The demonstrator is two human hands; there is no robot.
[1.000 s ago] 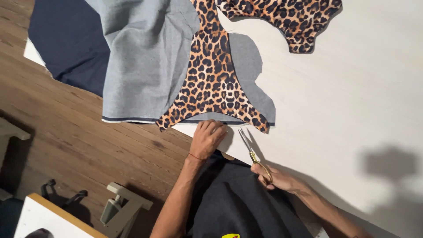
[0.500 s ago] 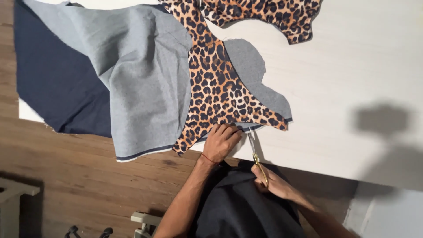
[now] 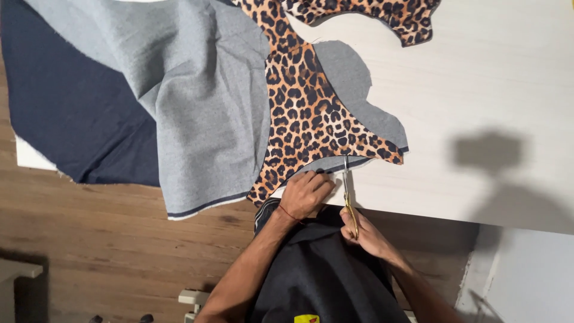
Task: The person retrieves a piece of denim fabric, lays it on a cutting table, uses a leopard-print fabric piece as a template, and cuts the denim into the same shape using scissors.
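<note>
A leopard-print fabric piece lies on top of grey denim fabric on a white table. My left hand presses flat on the near edge of the fabric. My right hand grips gold-handled scissors; the blades point away from me and meet the fabric's near edge beside the leopard piece. A thin red band circles my left wrist.
The denim's dark blue side hangs over the table's left edge. More leopard fabric lies at the far side. Wooden floor shows below the table, and a shadow falls on the right.
The view shifted, so the fabric sits further right and lower in the frame. My right hand brought the scissors up until the blades reached the fabric edge. My left hand stayed pressed on the fabric.
</note>
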